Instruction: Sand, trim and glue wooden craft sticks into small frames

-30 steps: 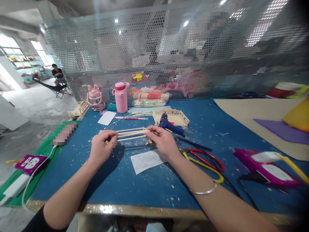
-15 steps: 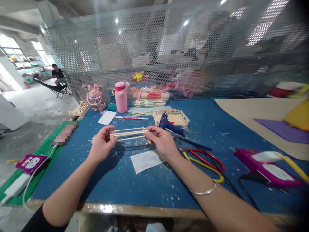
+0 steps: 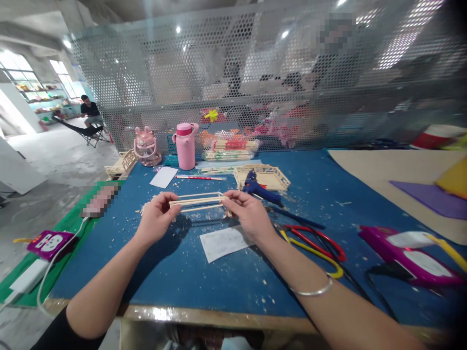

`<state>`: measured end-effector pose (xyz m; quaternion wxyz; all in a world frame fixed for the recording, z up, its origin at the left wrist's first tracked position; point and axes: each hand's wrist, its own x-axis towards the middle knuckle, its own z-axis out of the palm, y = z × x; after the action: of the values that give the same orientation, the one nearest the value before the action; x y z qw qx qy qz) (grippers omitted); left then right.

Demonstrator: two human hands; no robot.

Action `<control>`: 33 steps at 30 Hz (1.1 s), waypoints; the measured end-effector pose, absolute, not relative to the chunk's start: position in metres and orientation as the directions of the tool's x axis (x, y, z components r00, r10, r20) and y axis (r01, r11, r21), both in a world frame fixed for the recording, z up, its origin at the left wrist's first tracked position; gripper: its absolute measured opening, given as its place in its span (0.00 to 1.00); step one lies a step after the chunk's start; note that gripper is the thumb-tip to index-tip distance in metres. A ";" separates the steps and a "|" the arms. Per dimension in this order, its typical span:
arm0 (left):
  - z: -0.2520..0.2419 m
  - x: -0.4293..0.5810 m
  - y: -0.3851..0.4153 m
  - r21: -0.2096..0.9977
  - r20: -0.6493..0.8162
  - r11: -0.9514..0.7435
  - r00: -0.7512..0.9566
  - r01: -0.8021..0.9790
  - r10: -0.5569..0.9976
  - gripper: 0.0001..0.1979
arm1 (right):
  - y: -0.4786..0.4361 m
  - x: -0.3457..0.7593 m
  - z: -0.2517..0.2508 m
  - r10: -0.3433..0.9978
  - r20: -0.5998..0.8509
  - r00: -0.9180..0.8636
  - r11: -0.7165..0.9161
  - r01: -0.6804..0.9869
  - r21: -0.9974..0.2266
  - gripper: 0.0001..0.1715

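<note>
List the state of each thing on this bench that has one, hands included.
Stick frame, held level above the table.
Left hand, pinching its left end.
Right hand, pinching its right end.
Pink bottle, upright, lid on.
Glue gun, lying on the table.
Scissors, lying flat.

Daylight pours from the windows (image 3: 14,73) at left, ceiling lamps (image 3: 178,29) glare, soft shadows lie on the desk (image 3: 219,287), edges warp and darken.

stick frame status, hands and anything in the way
Grip: left hand and right hand each pinch an end of the wooden stick frame. Held level above the blue table. Below it a paper sheet, behind it a glue gun; neither touching.
</note>
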<state>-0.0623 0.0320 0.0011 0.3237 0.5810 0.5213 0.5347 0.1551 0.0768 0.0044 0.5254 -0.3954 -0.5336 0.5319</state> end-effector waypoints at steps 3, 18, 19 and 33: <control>0.001 -0.063 0.032 0.928 0.280 -0.238 -0.116 0.287 0.953 0.10 | 0.077 0.155 0.004 0.981 0.139 -0.137 0.120 -0.139 -0.983 0.20; -0.001 -0.062 0.033 0.917 0.308 -0.251 -0.152 0.309 0.939 0.07 | 0.073 0.153 0.006 0.981 0.139 -0.132 0.126 -0.104 -0.987 0.18; -0.001 -0.062 0.034 0.915 0.311 -0.252 -0.154 0.317 0.938 0.07 | 0.074 0.153 0.006 0.981 0.140 -0.131 0.127 -0.106 -0.986 0.18; 0.004 -0.060 0.030 0.934 0.276 -0.215 -0.192 0.285 0.942 0.10 | 0.073 0.153 0.005 0.982 0.130 -0.136 0.111 -0.136 -0.984 0.19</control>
<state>-0.0599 0.0299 0.0037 0.3021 0.5591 0.5487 0.5432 0.1528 0.0729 0.0051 0.5230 -0.3982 -0.5310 0.5348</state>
